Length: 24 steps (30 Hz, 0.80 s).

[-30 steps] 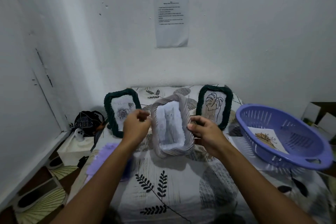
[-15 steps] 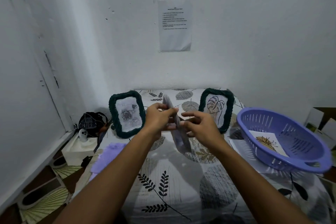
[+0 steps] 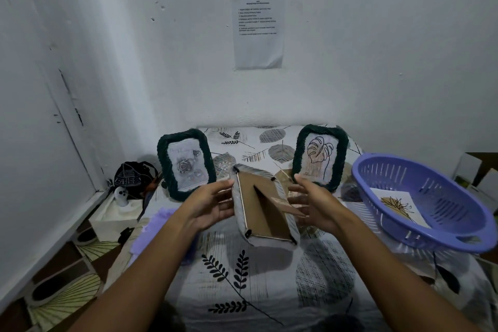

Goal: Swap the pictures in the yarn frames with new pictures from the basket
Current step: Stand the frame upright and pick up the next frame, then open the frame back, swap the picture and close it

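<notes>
Dim, cool, even light with soft shadows, no glare, slight overall softness, and wide-angle bending toward the edges.

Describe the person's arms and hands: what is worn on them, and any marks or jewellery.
Both forearms are bare all the way to the bottom edge of the picture; no sleeve shows. The left hand and the right hand wear no gloves, and no ring, watch, bracelet or bandage is visible on either. The fingers are slim, with short nails as far as the dim light shows. No tattoos or other marks show.
</notes>
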Available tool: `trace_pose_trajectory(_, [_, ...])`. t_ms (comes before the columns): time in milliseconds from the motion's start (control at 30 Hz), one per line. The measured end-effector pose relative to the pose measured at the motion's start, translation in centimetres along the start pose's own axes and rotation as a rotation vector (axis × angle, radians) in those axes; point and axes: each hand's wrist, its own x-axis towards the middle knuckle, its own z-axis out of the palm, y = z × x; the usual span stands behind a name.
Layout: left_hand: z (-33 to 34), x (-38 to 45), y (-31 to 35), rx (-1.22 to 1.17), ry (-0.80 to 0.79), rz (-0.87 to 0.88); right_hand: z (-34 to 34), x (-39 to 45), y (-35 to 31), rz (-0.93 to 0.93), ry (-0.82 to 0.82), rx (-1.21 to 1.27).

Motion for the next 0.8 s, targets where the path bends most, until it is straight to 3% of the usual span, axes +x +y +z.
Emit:
trace_pose_trajectory(467, [-0.9, 2.3, -3.6, 0.390, 0.246, -0.032, 0.4, 1.1, 3.8, 0.004, 0.063, -0.051])
trace_pose_trajectory(800, [-1.8, 4.6, -3.8, 0.789, 0.261, 0.000, 0.7, 3.1, 4.0, -0.064, 0.095, -0.287])
